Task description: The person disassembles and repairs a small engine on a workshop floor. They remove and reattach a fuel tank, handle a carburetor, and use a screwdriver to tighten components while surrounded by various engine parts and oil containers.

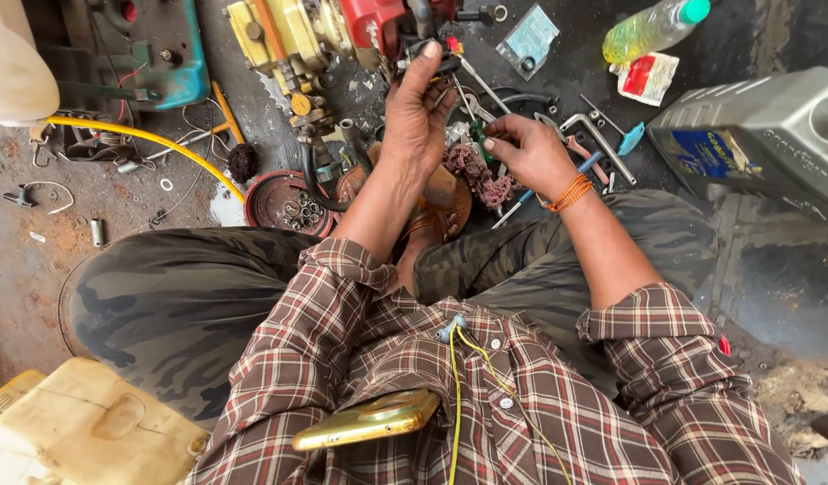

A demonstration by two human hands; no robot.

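- While the person sat cross-legged on the oily floor, the head view showed the left hand raised to the small engine, its fingers closed on a small dark fitting at the engine's lower right side.
- The right hand, just right of and below that engine, had its fingers pinched together on a green-handled tool, with a reddish rag bunched under the palm.
- Judging by the layout, the work looked mid-way: the engine was partly stripped, a rusty round cover below the engine held loose washers and nuts, and nothing appeared refitted yet.
- Whether the fitting was going on or coming off, I could not tell.
- Right of the engine lay bent wrenches, a small clear packet, a plastic bottle of yellow liquid and, farther right, a grey oil canister.
- Left of the engine a yellow hose curved across the floor past a teal machine casing.
- Crowding was the main hindrance: scattered tools and the rag lay close under both hands, and small loose parts could easily be lost among them.
- Nearest the camera, well below the engine, a gold phone jutted from the plaid shirt's pocket, beside a yellow cord.
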